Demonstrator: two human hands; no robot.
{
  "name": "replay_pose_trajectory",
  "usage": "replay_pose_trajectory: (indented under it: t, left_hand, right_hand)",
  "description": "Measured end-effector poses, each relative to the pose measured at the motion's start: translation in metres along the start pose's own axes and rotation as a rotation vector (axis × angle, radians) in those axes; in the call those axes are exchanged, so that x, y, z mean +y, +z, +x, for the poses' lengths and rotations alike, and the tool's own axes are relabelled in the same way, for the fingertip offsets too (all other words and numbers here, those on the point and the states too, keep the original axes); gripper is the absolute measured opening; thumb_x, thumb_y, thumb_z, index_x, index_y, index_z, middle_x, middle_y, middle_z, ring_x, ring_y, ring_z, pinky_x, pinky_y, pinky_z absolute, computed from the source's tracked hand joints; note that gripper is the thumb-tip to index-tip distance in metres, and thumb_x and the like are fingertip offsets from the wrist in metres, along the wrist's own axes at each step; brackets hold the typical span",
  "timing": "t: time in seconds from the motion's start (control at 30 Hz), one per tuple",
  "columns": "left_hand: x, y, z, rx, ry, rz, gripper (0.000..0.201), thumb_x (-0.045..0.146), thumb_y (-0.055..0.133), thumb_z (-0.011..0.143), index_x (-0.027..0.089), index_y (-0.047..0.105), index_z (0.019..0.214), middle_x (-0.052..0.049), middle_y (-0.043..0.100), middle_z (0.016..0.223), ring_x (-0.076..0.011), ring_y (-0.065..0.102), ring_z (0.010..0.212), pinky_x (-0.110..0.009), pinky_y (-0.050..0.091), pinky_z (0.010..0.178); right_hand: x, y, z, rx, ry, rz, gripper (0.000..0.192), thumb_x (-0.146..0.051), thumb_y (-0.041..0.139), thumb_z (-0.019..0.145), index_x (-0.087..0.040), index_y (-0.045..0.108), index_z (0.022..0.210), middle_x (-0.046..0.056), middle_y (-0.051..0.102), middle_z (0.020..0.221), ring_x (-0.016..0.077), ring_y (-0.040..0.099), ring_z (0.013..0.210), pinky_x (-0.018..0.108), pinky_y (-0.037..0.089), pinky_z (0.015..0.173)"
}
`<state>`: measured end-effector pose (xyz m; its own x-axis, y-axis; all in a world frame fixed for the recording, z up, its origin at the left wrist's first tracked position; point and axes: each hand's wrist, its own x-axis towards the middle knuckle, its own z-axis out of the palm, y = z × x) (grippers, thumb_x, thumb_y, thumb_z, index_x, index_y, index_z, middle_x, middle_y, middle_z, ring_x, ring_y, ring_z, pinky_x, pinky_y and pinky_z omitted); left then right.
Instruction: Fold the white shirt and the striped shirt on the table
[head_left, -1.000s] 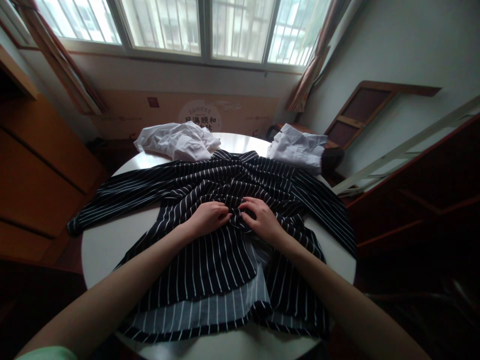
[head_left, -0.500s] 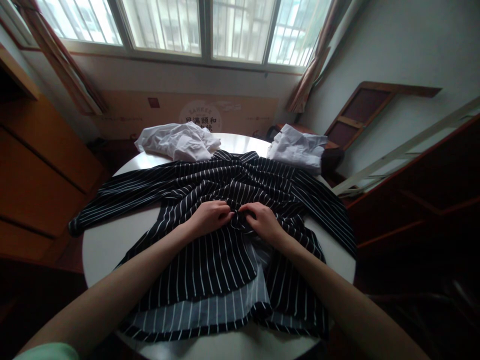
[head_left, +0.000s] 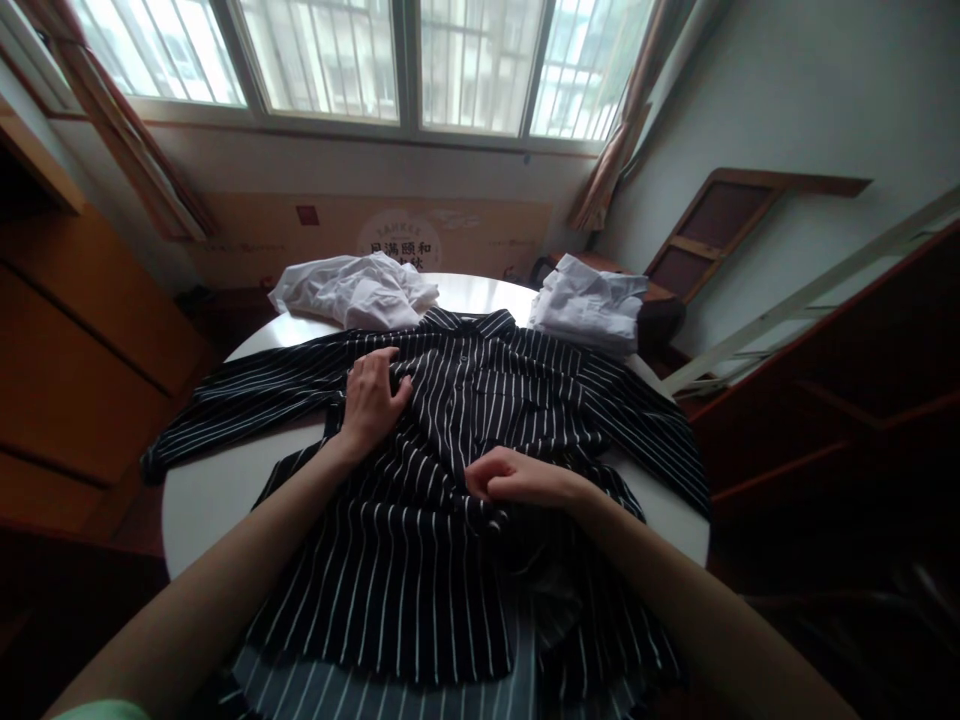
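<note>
A black shirt with white stripes [head_left: 427, 570] lies front up across the round white table [head_left: 202, 510], its collar at the far side and its sleeves spread left and right. On the left chest area rests my left hand [head_left: 373, 398], thumb apart from the fingers, with nothing held. My right hand [head_left: 519, 478] is closed on the shirt's front near the button edge, right of the middle. Cloth bunches below that hand, and its fingertips are partly hidden. The lower front edges part, and the grey inside of the hem shows at the near side.
A crumpled white garment [head_left: 356, 290] lies at the table's far left, and a folded white garment [head_left: 589, 305] at the far right. Beyond stand a long printed cardboard box [head_left: 480, 225] and a barred window. An orange cabinet [head_left: 82, 340] is on the left.
My left hand has left the middle front and moved up and left onto the chest. My right hand has come slightly nearer. The shirt's upper front lies flatter, and its hem reaches closer to me.
</note>
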<state>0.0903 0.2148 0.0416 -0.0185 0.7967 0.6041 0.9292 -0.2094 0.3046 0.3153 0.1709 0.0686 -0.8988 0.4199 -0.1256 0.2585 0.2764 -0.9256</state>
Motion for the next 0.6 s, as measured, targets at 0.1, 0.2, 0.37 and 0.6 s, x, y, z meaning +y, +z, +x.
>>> replay_pose_trajectory:
  t: [0.1, 0.2, 0.37, 0.6]
  left_hand:
    - [-0.008, 0.009, -0.002, -0.106, -0.066, 0.095, 0.050, 0.031, 0.048, 0.077, 0.013, 0.037, 0.122, -0.013, 0.050, 0.117, -0.0270, 0.043, 0.108, -0.041, 0.035, 0.090]
    - [-0.012, 0.013, -0.004, -0.254, -0.046, 0.150, 0.049, 0.025, 0.045, 0.077, 0.011, 0.037, 0.123, -0.014, 0.055, 0.109, -0.0261, 0.048, 0.099, -0.038, 0.040, 0.084]
    - [-0.006, 0.011, -0.005, -0.329, 0.049, 0.139, 0.035, 0.014, 0.040, 0.074, 0.015, 0.053, 0.107, -0.009, 0.059, 0.096, -0.0221, 0.052, 0.093, -0.032, 0.043, 0.080]
    - [0.005, 0.002, -0.003, -0.448, 0.105, 0.038, 0.024, 0.016, 0.039, 0.071, 0.018, 0.061, 0.065, -0.004, 0.063, 0.071, -0.0169, 0.057, 0.068, -0.026, 0.041, 0.064]
  right_hand:
    - [-0.001, 0.000, -0.001, 0.114, 0.025, 0.093, 0.011, -0.015, 0.045, 0.073, -0.015, 0.056, 0.076, -0.003, 0.053, 0.066, 0.0075, 0.049, 0.060, 0.020, 0.040, 0.056]
    - [0.006, -0.001, 0.002, 0.520, 0.042, -0.018, 0.013, -0.015, 0.045, 0.075, -0.016, 0.055, 0.083, -0.002, 0.056, 0.066, 0.0093, 0.052, 0.060, 0.023, 0.043, 0.059]
    - [0.019, -0.006, 0.007, 0.926, 0.071, -0.370, 0.014, -0.014, 0.047, 0.074, -0.016, 0.055, 0.085, 0.003, 0.059, 0.078, 0.0141, 0.056, 0.073, 0.031, 0.045, 0.072]
    - [0.032, -0.007, 0.008, 0.938, 0.088, -0.620, 0.026, -0.017, 0.054, 0.072, -0.017, 0.054, 0.098, 0.008, 0.057, 0.102, 0.0213, 0.049, 0.101, 0.041, 0.037, 0.092]
